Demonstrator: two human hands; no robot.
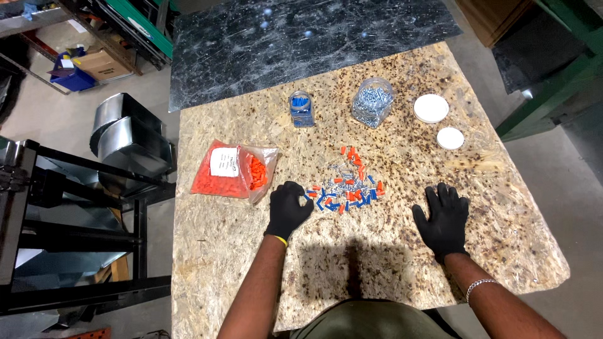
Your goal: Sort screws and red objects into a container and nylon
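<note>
Left hand (287,210) curled beside parts pile (345,182); right hand (443,218) flat, empty, apart.

i see the chipboard tabletop (389,263) bearing everything. my left hand (287,210) lies flat on it, touching the left edge of the scattered heap of small orange and blue wire connectors mixed with silver screws (347,184); my right hand (443,218) lies flat to the heap's right, apart from it. left of the heap, just beside my left hand, lies the clear plastic bag of orange connectors (234,171). behind the heap stand the small clear jar of blue pieces (302,109) and, to its right, the larger clear jar of screws (372,102). further right lie the large white round lid (431,108) and, nearer me, the small white round lid (450,138).
</note>
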